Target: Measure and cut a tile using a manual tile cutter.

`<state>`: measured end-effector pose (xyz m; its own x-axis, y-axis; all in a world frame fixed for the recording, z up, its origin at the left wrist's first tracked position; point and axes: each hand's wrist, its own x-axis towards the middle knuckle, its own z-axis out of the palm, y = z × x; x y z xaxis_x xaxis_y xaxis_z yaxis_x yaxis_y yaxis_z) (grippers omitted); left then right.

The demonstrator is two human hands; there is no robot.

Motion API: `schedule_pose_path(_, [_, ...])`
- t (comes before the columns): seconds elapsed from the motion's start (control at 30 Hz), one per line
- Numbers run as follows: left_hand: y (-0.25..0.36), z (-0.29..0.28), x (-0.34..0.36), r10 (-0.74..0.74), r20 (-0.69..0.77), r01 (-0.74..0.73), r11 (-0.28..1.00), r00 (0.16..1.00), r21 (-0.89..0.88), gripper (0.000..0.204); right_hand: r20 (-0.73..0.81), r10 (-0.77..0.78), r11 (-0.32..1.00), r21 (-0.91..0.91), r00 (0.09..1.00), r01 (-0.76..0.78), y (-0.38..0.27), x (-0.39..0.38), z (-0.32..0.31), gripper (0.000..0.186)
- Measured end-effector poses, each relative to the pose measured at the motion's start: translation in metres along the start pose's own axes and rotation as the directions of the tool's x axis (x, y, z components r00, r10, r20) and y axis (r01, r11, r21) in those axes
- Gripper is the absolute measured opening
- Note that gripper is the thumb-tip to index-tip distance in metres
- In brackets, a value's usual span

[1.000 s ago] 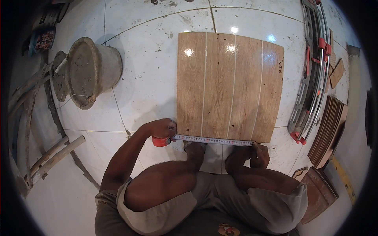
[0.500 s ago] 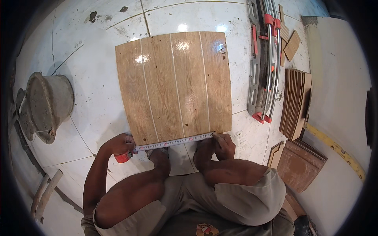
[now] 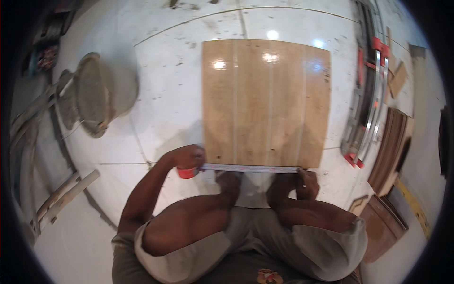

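A large square wood-look tile [image 3: 253, 104], marked by pale lengthwise strips, lies on the floor in front of me. Along its near edge stretches the white blade of a tape measure [image 3: 250, 168]. At the tile's near left corner, my left hand [image 3: 190, 155] is closed around the tape measure, whose red case [image 3: 187, 173] shows below the fingers. Toward the near right corner, my right hand [image 3: 307, 184] is closed, its fingers pinching the blade's other end. Motion blur hides the finer finger detail.
A tile cutter [image 3: 371, 99] with metal rails and red parts stands to the right. Beyond it are stacked brown tiles [image 3: 388, 149] and a yellow level-like bar [image 3: 412, 206]. At the left, a mortar-stained bucket [image 3: 97, 94] lies near wooden poles [image 3: 71, 196].
The whole view has swung, so tile, bucket and cutter sit farther right in the picture. Both hands still hold the tape along the tile's near edge.
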<state>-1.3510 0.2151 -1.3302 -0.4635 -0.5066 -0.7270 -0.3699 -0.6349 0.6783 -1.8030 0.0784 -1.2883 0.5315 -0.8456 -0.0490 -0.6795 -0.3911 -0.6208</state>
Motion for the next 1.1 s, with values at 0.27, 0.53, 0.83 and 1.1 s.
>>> schedule_pose_path(0.27, [0.014, 0.004, -0.02, -0.205, 0.038, 0.207, 0.934, 0.978, -0.29, 0.02, -0.032, 0.028, 0.999, 0.017, 0.999, -0.027, -0.006, 0.0, 0.013, 0.028])
schedule_pose_path(0.53, [0.009, 0.006, -0.017, -0.19, 0.023, 0.189, 0.949, 0.982, -0.253, 0.017, -0.027, 0.038, 0.999, 0.006, 0.999, -0.038, -0.007, 0.0, 0.009, 0.028])
schedule_pose_path(0.83, [0.009, 0.003, -0.011, -0.039, -0.04, 0.035, 0.996, 0.998, -0.08, 0.023, -0.042, 0.036, 0.999, -0.014, 0.998, -0.037, -0.011, 0.002, 0.004, 0.034])
schedule_pose_path(1.1, [0.012, 0.004, -0.015, -0.202, 0.056, 0.21, 0.934, 0.978, -0.289, 0.017, -0.032, 0.175, 0.985, 0.011, 0.984, -0.175, -0.018, 0.002, 0.007, 0.03])
